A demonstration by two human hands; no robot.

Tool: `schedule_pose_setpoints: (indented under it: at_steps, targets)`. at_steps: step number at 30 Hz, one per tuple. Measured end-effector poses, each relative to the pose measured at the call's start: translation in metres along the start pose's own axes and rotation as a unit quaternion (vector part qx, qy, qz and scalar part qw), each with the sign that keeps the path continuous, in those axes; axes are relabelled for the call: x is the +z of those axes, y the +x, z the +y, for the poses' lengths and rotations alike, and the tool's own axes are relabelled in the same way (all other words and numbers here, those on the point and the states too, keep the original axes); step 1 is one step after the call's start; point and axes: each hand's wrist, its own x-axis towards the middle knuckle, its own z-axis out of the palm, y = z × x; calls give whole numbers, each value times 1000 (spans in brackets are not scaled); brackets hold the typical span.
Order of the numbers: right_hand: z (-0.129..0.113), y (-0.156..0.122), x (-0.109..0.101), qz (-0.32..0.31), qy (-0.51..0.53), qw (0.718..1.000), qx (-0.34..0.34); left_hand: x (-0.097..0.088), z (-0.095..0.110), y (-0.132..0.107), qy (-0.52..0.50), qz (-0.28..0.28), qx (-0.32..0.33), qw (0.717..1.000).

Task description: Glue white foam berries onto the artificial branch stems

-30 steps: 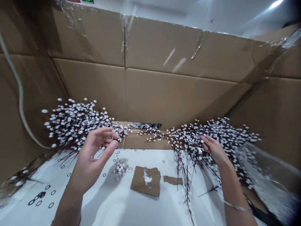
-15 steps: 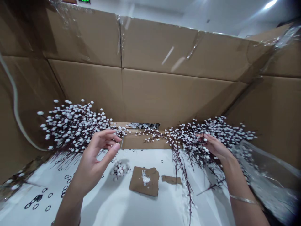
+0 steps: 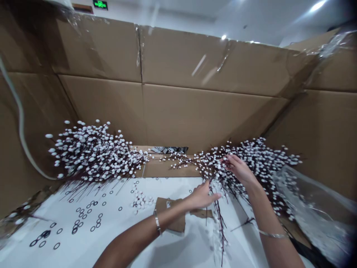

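Note:
On the right lies a pile of dark, thin artificial branches point(image 3: 259, 156) dotted with white berries. At its left side, the fingers of my right hand point(image 3: 240, 170) are drawn together around a white-berry branch point(image 3: 220, 167); the fingertips are partly lost among the berries. Lower down, my left hand point(image 3: 203, 195) reaches across with thumb and fingers apart. It is beside the bare stems point(image 3: 219, 212) hanging down from the pile, and contact with them is unclear. A small cluster of loose white berries point(image 3: 141, 201) lies on the white table surface point(image 3: 111, 238).
Another pile of white-berry branches point(image 3: 95, 152) stands at left. Several black rings point(image 3: 80, 219) are scattered nearby. A cardboard square point(image 3: 177, 223), partly under my left forearm, lies mid-table. Clear plastic wrap point(image 3: 315, 212) is at right. Tall cardboard walls point(image 3: 195, 115) enclose the back and sides.
My left hand has swung from the left branch pile across to the hanging stems on the right. My right hand has shifted slightly left. Rings previously behind the left arm now show.

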Motion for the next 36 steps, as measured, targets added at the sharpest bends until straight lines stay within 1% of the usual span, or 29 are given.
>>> schedule_pose_setpoints:
  at_steps: [2, 3, 5, 9, 13, 16, 19, 21, 23, 26, 28, 31, 33, 36]
  targets:
    - [0, -1, 4, -6, -7, 1000, -7, 16, -5, 18, -3, 5, -10, 1000]
    - [0, -2, 5, -8, -11, 1000, -11, 19, -6, 24, -11, 8, -14, 1000]
    - [1, -3, 5, -7, -16, 1000, -20, 18, -7, 31, -32, 21, -18, 999]
    - [7, -6, 5, 11, -13, 999, -42, 0, -3, 34, -83, 53, -18, 995]
    - [13, -8, 5, 28, -21, 997, -70, -19, 9, 31, -139, 47, -32, 989]
    - [13, -12, 6, 11, -59, 995, -78, -36, 18, 24, -174, 39, -41, 983]
    - [9, -20, 11, -48, -126, 988, -73, -60, 22, 10, -205, 42, -45, 977]
    - [6, -26, 17, -99, -181, 976, -65, -80, 21, -6, -223, 52, -36, 973]
    - [5, -31, 25, -144, -240, 958, -58, -100, 20, -26, -236, 74, -17, 969]
    - [6, -39, 39, -192, -324, 925, -55, -131, 19, -59, -245, 118, 15, 962]
    - [10, -45, 54, -213, -367, 904, -54, -150, 20, -80, -260, 158, 31, 952]
    - [22, -56, 86, -241, -414, 876, -52, -170, 22, -105, -297, 200, 40, 933]
    - [34, -63, 110, -276, -434, 857, -41, -179, 25, -117, -316, 210, 46, 924]
    - [54, -72, 140, -313, -457, 832, -15, -183, 31, -128, -323, 221, 62, 918]
